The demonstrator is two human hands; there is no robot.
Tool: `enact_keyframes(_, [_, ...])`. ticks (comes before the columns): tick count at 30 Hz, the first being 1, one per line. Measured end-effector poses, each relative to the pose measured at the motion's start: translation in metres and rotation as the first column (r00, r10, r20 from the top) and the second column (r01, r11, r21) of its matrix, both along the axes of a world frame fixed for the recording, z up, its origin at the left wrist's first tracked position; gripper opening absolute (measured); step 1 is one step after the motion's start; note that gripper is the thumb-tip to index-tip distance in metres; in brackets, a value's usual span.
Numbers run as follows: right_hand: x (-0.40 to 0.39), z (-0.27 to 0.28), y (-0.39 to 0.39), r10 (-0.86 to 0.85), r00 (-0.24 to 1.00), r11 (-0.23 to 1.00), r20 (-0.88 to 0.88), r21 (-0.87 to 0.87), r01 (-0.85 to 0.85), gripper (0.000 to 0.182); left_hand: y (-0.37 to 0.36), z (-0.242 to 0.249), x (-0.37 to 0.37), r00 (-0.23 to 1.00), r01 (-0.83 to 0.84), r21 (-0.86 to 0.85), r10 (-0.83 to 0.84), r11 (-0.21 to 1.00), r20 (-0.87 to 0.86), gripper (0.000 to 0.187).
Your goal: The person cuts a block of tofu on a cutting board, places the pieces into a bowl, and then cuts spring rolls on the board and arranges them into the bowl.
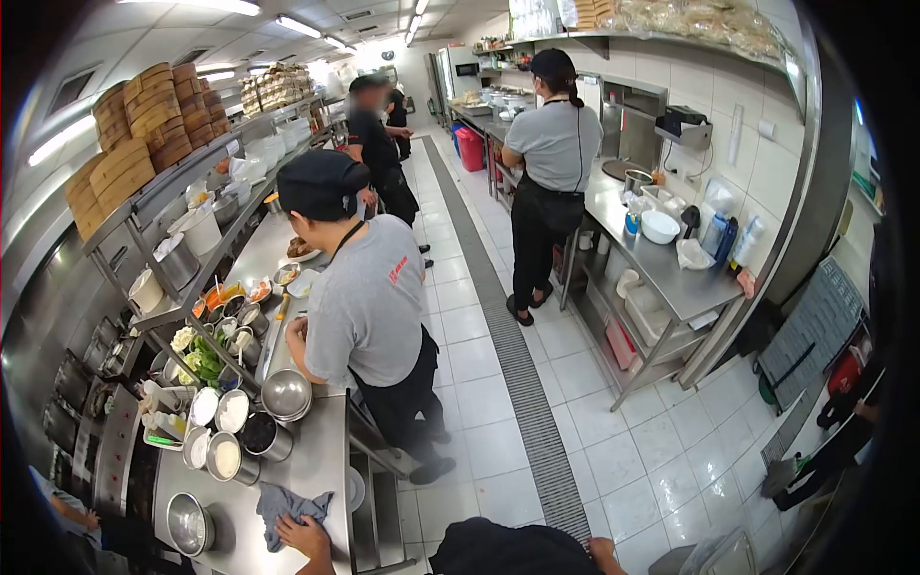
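Note:
At the bottom of the head view, my left hand (pixel 305 539) is on a crumpled grey cloth (pixel 290 508) at the near end of the steel counter (pixel 240 477). Its bent fingers grip and press the cloth against the metal. A steel bowl (pixel 191 524) stands left of the cloth. Beyond it are several round containers, among them one of white powder (pixel 227 458) and one with dark contents (pixel 260 433). My right hand (pixel 604 554) shows only partly at the lower edge, beside a black cap (pixel 513 548); its fingers are hidden.
A co-worker in a grey shirt (pixel 359 292) stands at the same counter, near stacked steel bowls (pixel 287 393). Another person (pixel 554 144) faces the right-hand worktable (pixel 671 273). A floor drain grate (pixel 503 335) runs along the aisle. Bamboo steamers (pixel 153 105) are stacked on the upper left shelf.

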State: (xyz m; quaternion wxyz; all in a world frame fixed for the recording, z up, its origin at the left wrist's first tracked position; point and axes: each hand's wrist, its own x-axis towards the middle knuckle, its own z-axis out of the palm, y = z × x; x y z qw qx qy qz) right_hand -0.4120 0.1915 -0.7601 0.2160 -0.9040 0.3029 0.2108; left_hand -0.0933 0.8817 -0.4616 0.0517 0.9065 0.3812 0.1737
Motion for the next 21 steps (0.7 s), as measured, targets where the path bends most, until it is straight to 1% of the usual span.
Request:
enact_keyframes(2, [-0.011, 0.0, -0.009, 0.215, 0.976, 0.962, 0.037, -0.18, -0.205, 0.035, 0.0, 0.004, 0.001, 1.0, -0.01, 0.003, 0.01, 1.0, -0.015, 0.05])
enact_keyframes(5, [0.009, 0.002, -0.004, 0.13, 0.967, 0.987, -0.217, -0.066, -0.147, 0.035, 0.002, 0.004, 0.001, 1.0, -0.004, 0.015, 0.004, 1.0, 0.008, 0.05])
enact_keyframes(8, [0.024, -0.003, 0.009, -0.018, 0.987, 0.994, -0.159, -0.113, 0.0, 0.034, 0.001, -0.001, 0.001, 1.0, -0.003, 0.028, 0.003, 1.0, 0.028, 0.052])
enact_keyframes(9, [0.039, 0.052, 0.028, -0.071, 0.988, 0.997, -0.136, -0.033, 0.067, 0.034, 0.0, 0.001, 0.002, 1.0, -0.004, 0.02, 0.003, 1.0, 0.031, 0.052])
enact_keyframes(11, [0.053, 0.07, 0.037, -0.094, 0.993, 0.995, -0.07, -0.028, 0.092, 0.035, 0.002, 0.0, 0.001, 0.999, 0.006, 0.017, -0.007, 1.0, 0.042, 0.053])
enact_keyframes(12, [0.056, 0.064, 0.037, -0.104, 0.994, 0.994, -0.038, -0.026, 0.103, 0.036, 0.002, -0.001, 0.001, 0.999, 0.002, 0.014, -0.003, 1.0, 0.042, 0.053])
enact_keyframes(13, [0.057, 0.059, 0.037, -0.122, 0.992, 0.992, 0.042, -0.007, 0.123, 0.031, 0.002, 0.0, 0.002, 0.999, 0.013, 0.008, -0.014, 1.0, 0.042, 0.053])
enact_keyframes(16, [0.064, 0.079, 0.04, -0.168, 0.98, 0.979, 0.105, 0.135, 0.154, 0.027, -0.008, 0.019, 0.0, 0.999, 0.028, -0.013, -0.028, 1.0, 0.025, 0.053])
enact_keyframes(17, [0.067, 0.077, 0.045, -0.456, 0.888, 0.862, 0.059, 0.278, 0.424, 0.025, -0.006, 0.016, -0.003, 0.999, 0.022, -0.005, -0.022, 1.0, 0.031, 0.053])
enact_keyframes(20, [0.071, 0.098, 0.056, -0.488, 0.863, 0.845, 0.13, 0.319, 0.43, 0.026, -0.004, 0.007, -0.003, 0.999, 0.016, 0.007, -0.017, 1.0, 0.038, 0.053])
enact_keyframes(21, [0.07, 0.091, 0.054, -0.501, 0.859, 0.832, 0.103, 0.333, 0.445, 0.027, -0.005, 0.006, -0.002, 0.999, 0.015, 0.012, -0.016, 1.0, 0.041, 0.053])
